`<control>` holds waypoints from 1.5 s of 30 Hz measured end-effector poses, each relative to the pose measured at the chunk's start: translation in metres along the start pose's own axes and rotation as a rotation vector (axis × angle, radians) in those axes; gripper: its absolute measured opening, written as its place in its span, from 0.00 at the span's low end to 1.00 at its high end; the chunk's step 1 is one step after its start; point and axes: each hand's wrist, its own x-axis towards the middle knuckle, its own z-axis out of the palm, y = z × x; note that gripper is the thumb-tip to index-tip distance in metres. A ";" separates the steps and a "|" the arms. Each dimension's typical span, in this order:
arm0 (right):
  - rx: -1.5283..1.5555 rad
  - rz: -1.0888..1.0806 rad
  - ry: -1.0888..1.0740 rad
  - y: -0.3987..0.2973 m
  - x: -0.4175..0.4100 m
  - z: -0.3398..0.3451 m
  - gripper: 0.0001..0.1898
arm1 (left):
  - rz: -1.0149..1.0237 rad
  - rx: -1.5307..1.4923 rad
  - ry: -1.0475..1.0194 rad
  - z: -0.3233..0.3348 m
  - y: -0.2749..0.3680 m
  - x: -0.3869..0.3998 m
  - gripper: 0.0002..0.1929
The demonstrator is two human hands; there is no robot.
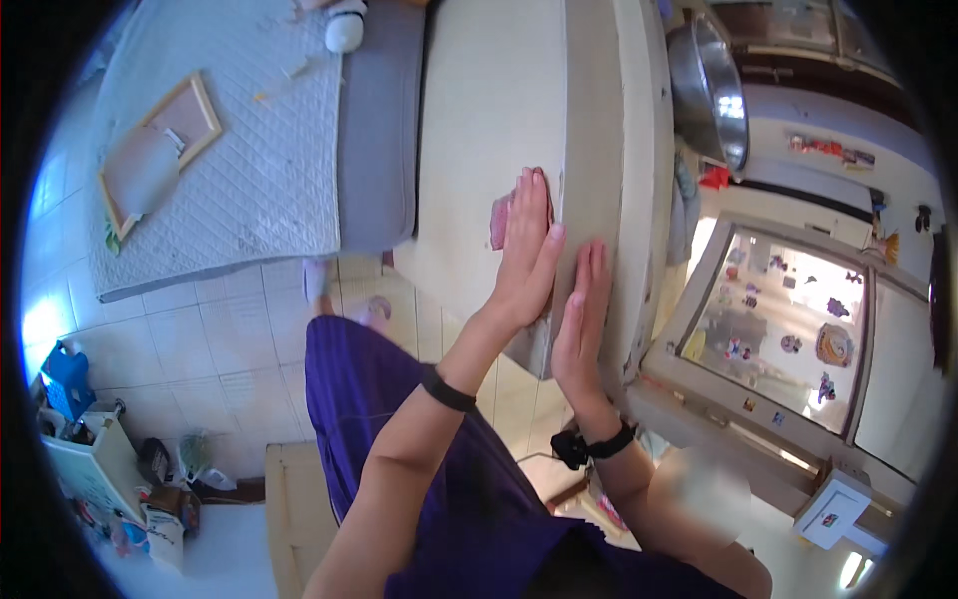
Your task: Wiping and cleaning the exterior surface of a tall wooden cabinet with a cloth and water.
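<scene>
My left hand (525, 251) lies with its fingers together on a pink cloth (500, 221), pressing it to a cream-coloured flat surface (479, 112) close to its long edge. Part of the cloth shows left of the fingers; the rest is under the hand. My right hand (585, 311) holds nothing. It rests against the side panel (591, 150) of the same cream-coloured unit, fingers extended and thumb raised. Each wrist has a dark band.
Left of the unit is a bed with a light quilted cover (262, 187), bearing a wooden frame (202, 112). A metal basin (707, 93) and a sticker-covered glass panel (778, 322) are on the right. A blue plastic stool (67, 378) stands at the lower left.
</scene>
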 end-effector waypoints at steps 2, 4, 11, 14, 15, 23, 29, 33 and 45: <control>0.011 -0.003 0.005 0.004 0.003 0.003 0.37 | 0.085 0.057 -0.008 -0.001 -0.005 -0.026 0.39; 0.009 0.030 -0.002 0.004 0.003 -0.006 0.37 | -0.005 0.050 -0.068 0.008 -0.002 -0.082 0.39; 0.028 0.041 0.013 0.003 0.004 0.002 0.37 | -0.222 -0.117 -0.117 -0.008 0.000 -0.128 0.40; 0.027 0.035 0.026 0.001 0.002 0.000 0.36 | -0.319 -0.292 0.020 -0.002 0.003 -0.134 0.39; 0.026 0.038 0.034 0.001 0.002 0.001 0.36 | -0.341 -0.335 0.066 -0.001 0.004 -0.135 0.38; 0.143 0.033 0.055 -0.001 0.002 0.003 0.36 | -0.169 -0.096 0.252 0.001 0.002 -0.111 0.19; 0.251 0.028 0.060 0.005 -0.002 0.002 0.36 | -0.068 -0.199 0.578 0.022 0.011 -0.079 0.13; 0.209 0.014 0.068 0.007 -0.001 -0.001 0.36 | 0.115 0.253 0.469 0.020 0.000 -0.066 0.12; 0.154 -0.018 0.044 0.008 -0.002 0.000 0.37 | 0.090 -0.007 0.495 0.024 0.007 -0.065 0.07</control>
